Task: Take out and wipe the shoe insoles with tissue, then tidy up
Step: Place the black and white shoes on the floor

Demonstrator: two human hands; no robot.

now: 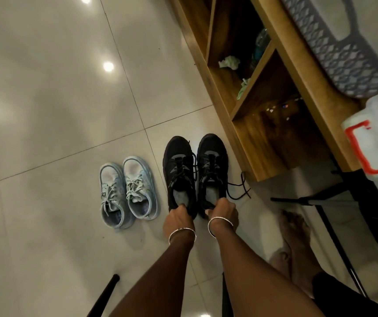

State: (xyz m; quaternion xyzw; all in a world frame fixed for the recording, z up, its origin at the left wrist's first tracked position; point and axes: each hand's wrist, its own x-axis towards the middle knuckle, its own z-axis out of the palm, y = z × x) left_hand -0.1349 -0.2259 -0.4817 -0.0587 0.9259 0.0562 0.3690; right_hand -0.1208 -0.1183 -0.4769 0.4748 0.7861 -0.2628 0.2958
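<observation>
Two black sneakers stand side by side on the tiled floor, toes pointing away from me. My left hand (177,219) grips the heel of the left black sneaker (177,172). My right hand (223,211) grips the heel of the right black sneaker (212,165). A grey insole (180,196) shows inside the left one, and another grey insole (211,192) inside the right one. Loose black laces (238,188) trail to the right. A pair of light blue sneakers (127,191) sits to the left. Crumpled tissue (229,62) lies on a wooden shelf.
A wooden shelf unit (275,124) runs along the right, close to the black sneakers. A patterned grey basket (334,49) and a white plastic bag (375,143) sit above it. Black metal legs (334,234) cross at lower right beside my bare foot (294,232). Glossy tiles (46,156) spread left.
</observation>
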